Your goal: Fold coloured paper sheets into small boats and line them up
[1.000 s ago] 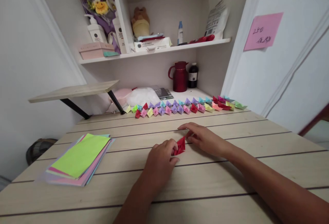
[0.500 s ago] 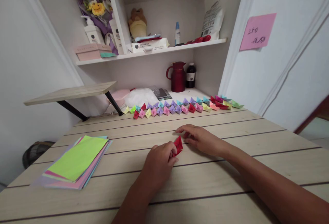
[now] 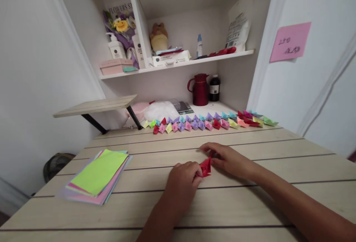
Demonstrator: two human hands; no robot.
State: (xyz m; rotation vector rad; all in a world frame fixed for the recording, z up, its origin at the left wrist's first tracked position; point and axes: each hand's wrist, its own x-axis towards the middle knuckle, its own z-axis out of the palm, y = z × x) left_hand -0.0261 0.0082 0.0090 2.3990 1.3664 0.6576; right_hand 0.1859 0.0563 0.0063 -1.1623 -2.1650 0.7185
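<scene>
A small folded red paper boat (image 3: 206,168) is held just above or on the wooden table, between my two hands. My left hand (image 3: 185,181) is closed on its left side, thumb and fingers pinching the paper. From the right, my right hand (image 3: 225,158) reaches the boat's raised tip with thumb and a bent finger, seemingly pinching it. Its index finger stretches out above the boat. Behind them, two rows of folded paper boats (image 3: 208,125) in red, pink, purple, yellow, blue and green line the table's back. To the left lies a stack of coloured paper (image 3: 101,171), bright green on top.
A small raised wooden shelf (image 3: 96,106) on black legs stands at the back left of the table (image 3: 133,212). Beyond the boats are a dark red jug (image 3: 200,90), a dark bottle (image 3: 214,88) and a white plastic bag (image 3: 161,111). A pink note (image 3: 290,42) sticks to the wall.
The view has shifted left, so everything sits farther right and slightly lower in the frame. My right fingers have come up to the boat's tip, and the boat shows a wider side.
</scene>
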